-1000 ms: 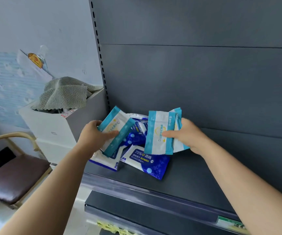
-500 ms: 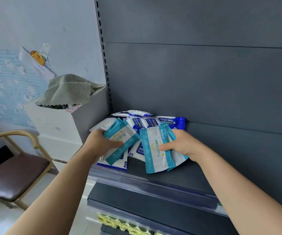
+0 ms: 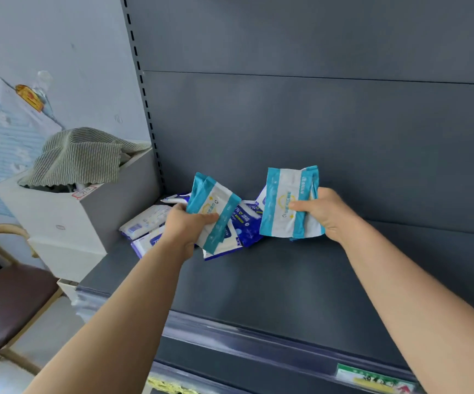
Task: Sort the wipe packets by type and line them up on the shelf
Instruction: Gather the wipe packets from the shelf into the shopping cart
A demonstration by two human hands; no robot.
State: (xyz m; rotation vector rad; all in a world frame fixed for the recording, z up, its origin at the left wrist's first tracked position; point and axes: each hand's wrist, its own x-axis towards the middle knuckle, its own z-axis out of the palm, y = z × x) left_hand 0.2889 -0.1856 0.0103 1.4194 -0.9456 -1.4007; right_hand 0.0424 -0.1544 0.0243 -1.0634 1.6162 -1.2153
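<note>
Teal packets (image 3: 214, 211) in both hands

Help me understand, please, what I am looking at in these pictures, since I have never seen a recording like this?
There is no machine here: a person works with two bare hands, and the single camera sits on their head, looking forward and down, so the arms reach in from the bottom. The left hand grips teal-and-white wipe packets, apparently two. The right hand grips a second teal-and-white bunch; how many is hard to count. Both are held above a dark grey shelf. Between and behind the hands, on the shelf's left end, lies a loose pile of dark blue packets and white packets, not yet lined up. Left of the shelf stand a white box with a striped cloth on top and a chair.
</note>
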